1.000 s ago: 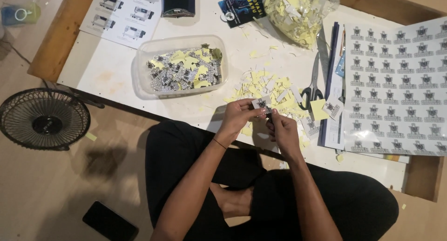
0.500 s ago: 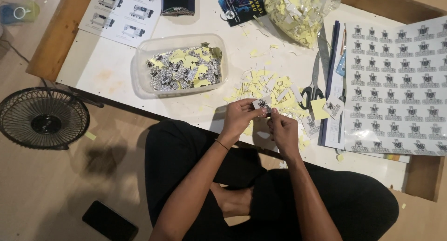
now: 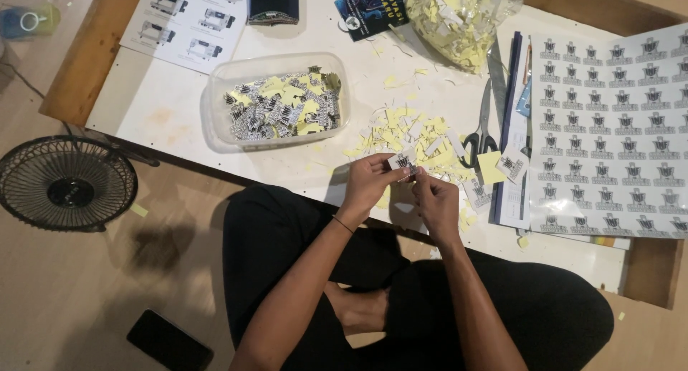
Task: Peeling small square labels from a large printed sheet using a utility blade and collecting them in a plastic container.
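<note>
The person sits cross-legged on the floor at a low white table. Both hands meet just over the near edge of the table. The left hand pinches a small printed sticker between thumb and fingers, and the right hand touches the same sticker from the other side, with its fingertips closed on the edge (I cannot tell if a backing paper is coming off). The sticker is held in the air, just in front of a pile of yellow paper scraps that lies on the table.

Left of the pile stands a clear plastic tub with many small stickers and some yellow scraps inside. Right of the pile lie scissors, and beside them a big sheet of printed stickers in rows. At the far edge is a clear bag full of yellow scraps. On the floor, a small black fan is at the left, and a dark phone lies near the person's knee.
</note>
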